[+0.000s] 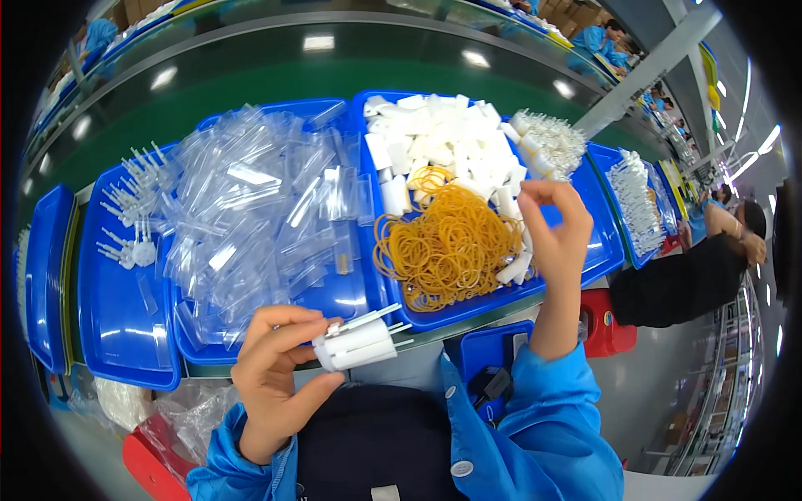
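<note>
My left hand grips a white cylindrical plastic part with several thin prongs sticking out of its right end. It is held tilted in front of the trays, between fingertips and thumb. My right hand is raised over the right-hand blue tray, its thumb and forefinger bent together in a pinch; whatever lies between them is too small to make out. Beneath and left of it lies a heap of yellow-brown rubber bands. White foam-like pieces are piled behind the bands.
Clear plastic sleeves fill the middle-left blue tray. Pronged white parts lie in the far-left tray, and more sit at the right. A green conveyor runs behind. A person in black is at the right.
</note>
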### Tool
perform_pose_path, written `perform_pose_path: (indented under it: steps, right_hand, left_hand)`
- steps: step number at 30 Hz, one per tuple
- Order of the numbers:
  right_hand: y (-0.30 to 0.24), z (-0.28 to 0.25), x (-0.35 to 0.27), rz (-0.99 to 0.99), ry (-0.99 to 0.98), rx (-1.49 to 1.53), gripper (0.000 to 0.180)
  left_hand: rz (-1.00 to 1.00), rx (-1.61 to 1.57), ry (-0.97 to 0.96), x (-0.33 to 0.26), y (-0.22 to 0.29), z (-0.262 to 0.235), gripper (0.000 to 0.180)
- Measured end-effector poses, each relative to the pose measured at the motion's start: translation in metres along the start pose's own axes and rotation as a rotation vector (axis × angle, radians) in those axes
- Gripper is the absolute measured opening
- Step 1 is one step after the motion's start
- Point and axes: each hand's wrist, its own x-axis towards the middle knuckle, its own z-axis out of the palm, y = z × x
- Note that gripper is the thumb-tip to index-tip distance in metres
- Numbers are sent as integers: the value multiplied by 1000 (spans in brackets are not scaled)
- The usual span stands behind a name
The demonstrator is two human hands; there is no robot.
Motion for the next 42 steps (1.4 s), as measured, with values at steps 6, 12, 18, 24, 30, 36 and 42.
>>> perform_pose_path:
  steps: [6, 12, 18, 24, 30, 36, 42]
  right_hand:
    - [39, 23, 5, 42, -187, -273, 28]
    - [19, 6, 3, 259, 18, 242, 17]
    - [-54, 0, -36, 174, -244, 741, 8]
    - [-84, 14, -52, 216, -480, 1011, 14]
    - [-87, 17, -48, 304, -586, 1081, 15]
    - [-95, 13, -45, 248, -641, 973, 16]
    - [-95, 17, -43, 4, -548, 775, 17]
  left_hand:
    - [25, -19, 5, -3, -7, -2, 42]
    - [-7, -22, 6, 0, 0, 0, 50]
    - [38, 17, 15, -2, -6, -2, 50]
    - [74, 74, 41, -3, -4, -5, 49]
    - [144, 190, 75, -6, -6, -4, 47]
    - [177, 299, 42, -4, -5, -5, 47]
    - [164, 257, 52, -4, -7, -4, 47]
